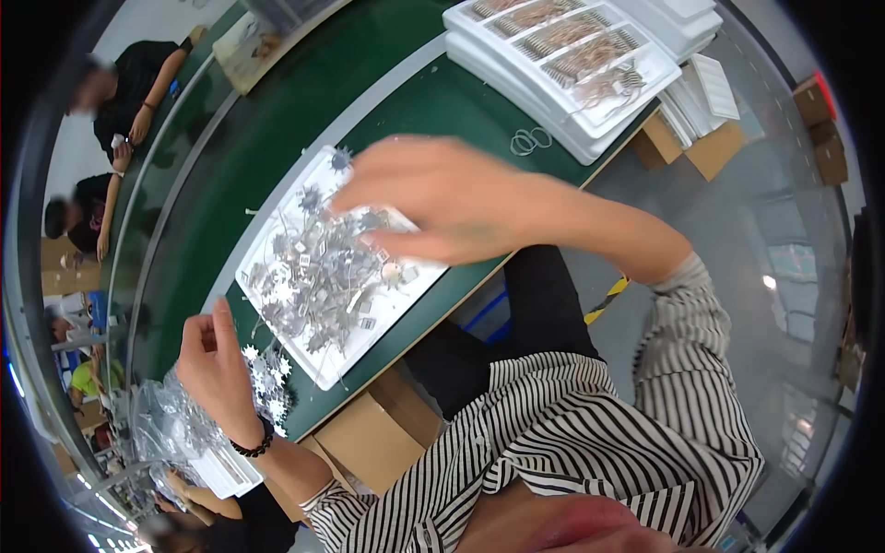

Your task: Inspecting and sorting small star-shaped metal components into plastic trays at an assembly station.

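My right hand (442,198) is stretched over a white tray (324,376), smeared by motion; its thumb and fingers seem apart, but whether they hold anything cannot be made out. In the tray lies a heap of small silvery metal parts (313,281) with thin wires and pale tags. One dark star-shaped part (341,158) shows by the tray's far corner, just past my right fingertips. To the left of the tray hovers my left hand (217,373), thumb raised apart from curled fingers, with nothing visible between them. Shiny star-shaped metal pieces (269,380) lie close beside it.
Clear plastic bags (166,419) lie behind my left wrist. Stacked white trays (553,64) of copper-coloured wired parts stand far right on the green table (396,111), near a loop of pale cord (530,141). An open cardboard box (378,429) sits below the edge. Other people work at left.
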The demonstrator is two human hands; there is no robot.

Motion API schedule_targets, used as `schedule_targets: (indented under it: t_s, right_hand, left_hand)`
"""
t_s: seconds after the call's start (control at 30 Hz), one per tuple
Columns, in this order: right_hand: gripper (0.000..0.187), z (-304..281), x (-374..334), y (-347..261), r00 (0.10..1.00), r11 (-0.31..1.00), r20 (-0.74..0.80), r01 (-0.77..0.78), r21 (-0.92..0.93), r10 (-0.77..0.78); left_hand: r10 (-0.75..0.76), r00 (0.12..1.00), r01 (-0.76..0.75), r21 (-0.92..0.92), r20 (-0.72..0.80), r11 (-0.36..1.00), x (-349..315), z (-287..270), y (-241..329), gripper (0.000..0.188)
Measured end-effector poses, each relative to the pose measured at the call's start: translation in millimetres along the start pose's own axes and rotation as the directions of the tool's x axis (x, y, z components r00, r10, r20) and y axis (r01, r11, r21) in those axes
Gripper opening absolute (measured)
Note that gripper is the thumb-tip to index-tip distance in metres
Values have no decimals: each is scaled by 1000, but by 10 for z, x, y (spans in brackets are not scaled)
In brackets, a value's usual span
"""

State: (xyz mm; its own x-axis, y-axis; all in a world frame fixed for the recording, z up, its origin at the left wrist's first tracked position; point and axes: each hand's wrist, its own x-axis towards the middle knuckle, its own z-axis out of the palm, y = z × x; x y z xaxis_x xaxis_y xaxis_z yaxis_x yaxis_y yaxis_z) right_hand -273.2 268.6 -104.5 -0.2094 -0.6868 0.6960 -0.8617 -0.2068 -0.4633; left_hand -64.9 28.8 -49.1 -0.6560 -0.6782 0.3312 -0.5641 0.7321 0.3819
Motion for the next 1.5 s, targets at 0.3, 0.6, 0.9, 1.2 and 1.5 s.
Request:
schedule_targets:
  t_s: [0.3, 0.6, 0.9, 1.2, 1.5]
  right_hand:
    - [27, -2205, -1545, 305, 573, 595, -569, -785, -173, 590]
    - [26, -2356, -1608, 598, 618, 529, -417, -786, -319, 666]
    - [28, -2243, -1584, 498, 897, 755, -43, -396, -522, 440]
    - [33, -2019, -1537, 475, 852, 784, 191, -330, -526, 488]
    - [17, -2291, -1260, 741, 493, 656, 451, -667, -353, 744]
  left_hand:
    - [930, 368, -766, -561, 19, 314, 146, 1185, 2432, 29]
    - [692, -40, -962, -215, 720, 168, 159, 1654, 4047, 36]
    - [890, 77, -887, -377, 449, 267, 263, 1626, 3527, 35]
    - [-93, 987, 102, -63, 133, 993, 716, 145, -152, 37]
    - [-261, 963, 267, 108, -65, 958, -1158, -216, -1817, 34]
